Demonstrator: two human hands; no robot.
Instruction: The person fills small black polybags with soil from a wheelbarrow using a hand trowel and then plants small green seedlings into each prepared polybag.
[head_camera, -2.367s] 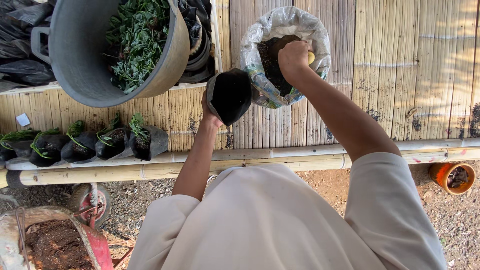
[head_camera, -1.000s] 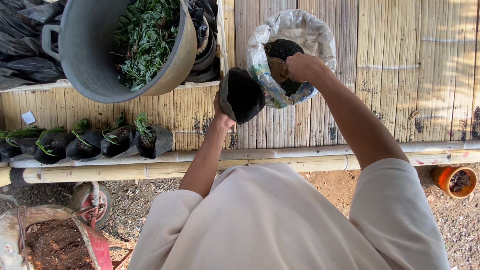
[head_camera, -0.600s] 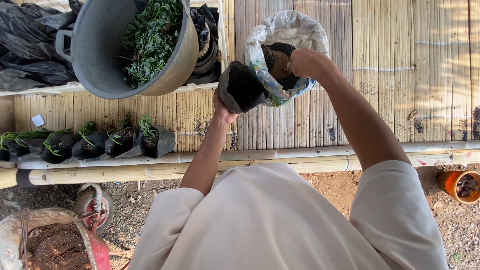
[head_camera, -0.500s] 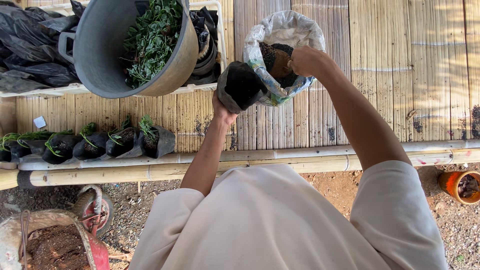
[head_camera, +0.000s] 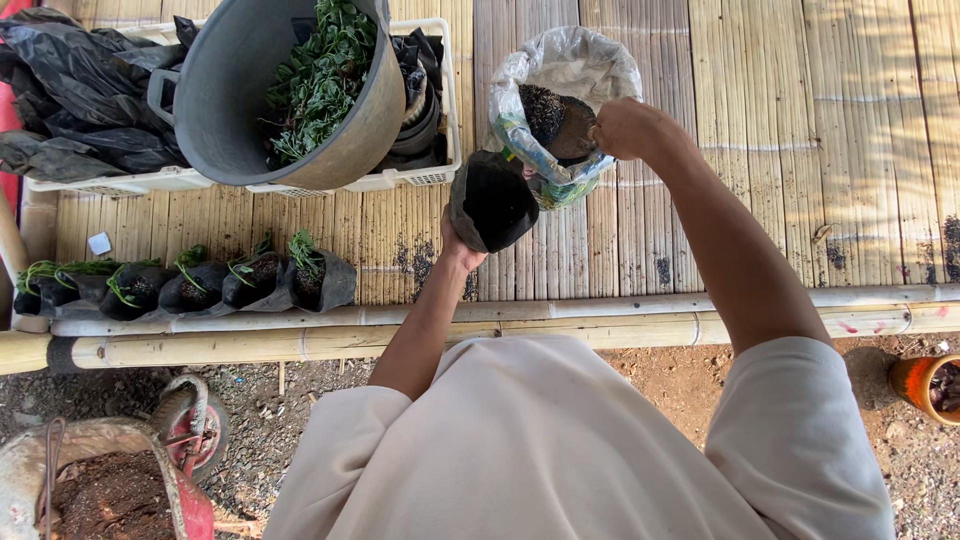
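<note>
My left hand (head_camera: 458, 243) holds a small black nursery bag (head_camera: 492, 199) upright and open, next to a clear plastic sack (head_camera: 565, 70) of dark soil on the bamboo platform (head_camera: 760, 150). My right hand (head_camera: 622, 127) is over the sack's mouth, closed on a scoop (head_camera: 562, 128) heaped with dark soil. The scoop's handle is hidden in my fist. The black bag touches the sack's left side.
A grey tub (head_camera: 290, 90) of green cuttings rests on a white crate (head_camera: 400, 178) with empty black bags (head_camera: 80, 100). Several filled bags with seedlings (head_camera: 200, 285) line the platform edge. A wheelbarrow (head_camera: 110, 480) with soil stands lower left, an orange pot (head_camera: 925, 385) right.
My right hand lifted out of the sack with soil and shifted toward the black bag, which my left hand brought closer to the sack. The view drifted slightly.
</note>
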